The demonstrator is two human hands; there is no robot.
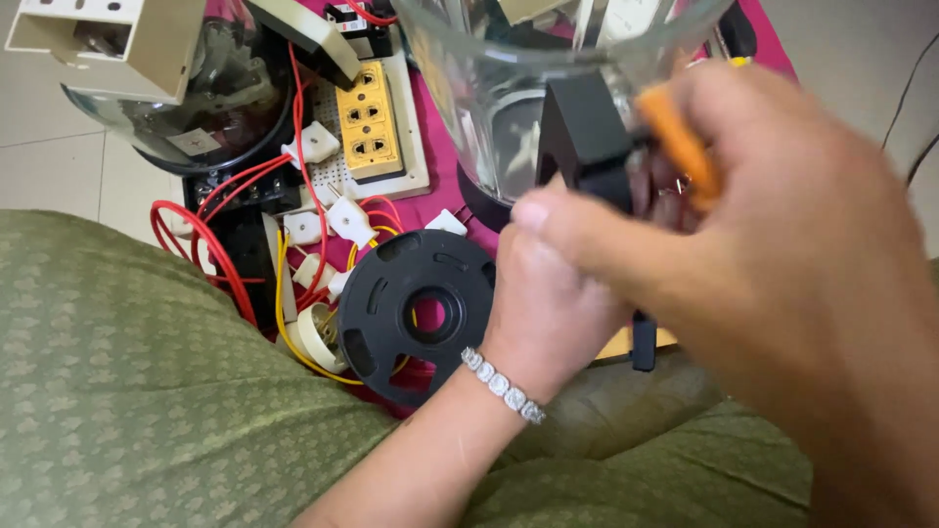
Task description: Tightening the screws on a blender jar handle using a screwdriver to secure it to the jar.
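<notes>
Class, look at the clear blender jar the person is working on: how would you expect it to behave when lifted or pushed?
The clear jar looks thick-walled, so probably stiff and fairly heavy for its size. If glass, it may break when dropped. It is tall above its black handle, so a sideways push might tip it. The left hand steadies it near the handle, while the right hand holds an orange-handled tool.

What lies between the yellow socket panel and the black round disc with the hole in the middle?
In the head view, between the yellow socket panel and the black disc lie small white connector blocks with red wires and yellow wires on the pink cloth.
</notes>
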